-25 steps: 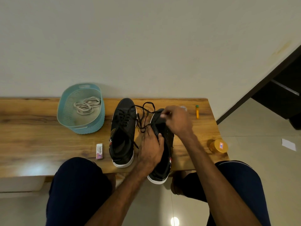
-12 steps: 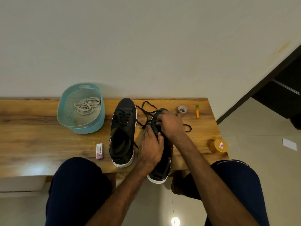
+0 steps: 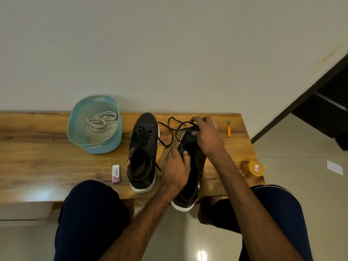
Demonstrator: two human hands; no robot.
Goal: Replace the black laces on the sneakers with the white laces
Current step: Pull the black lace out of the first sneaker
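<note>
While the black lace (image 3: 170, 132) is apparently being drawn out of its eyelets, the nearer sneaker (image 3: 192, 162) is steadied by the left hand (image 3: 175, 172). Its fingers are curled round the shoe's inner side and its thumb is pressed on the upper. This grip is judged to be there so that the shoe is not dragged along by the pull. The heel is left overhanging the near edge of the wooden table (image 3: 37, 147), with the toe pointed toward the wall.

At the toe end, the right hand (image 3: 205, 136) is bent over the shoe with its fingers curled together. The lace appears to be pinched beneath the fingertips, though the contact itself is hidden. From under those fingers the freed lace is thrown in loose loops leftward across the table, between the two shoes. The second sneaker (image 3: 144, 153) is seen just beside, fully laced in black. The white laces (image 3: 101, 120) are kept coiled in the teal basket (image 3: 94, 146), well apart from both hands, presumably until the eyelets are emptied.
</note>
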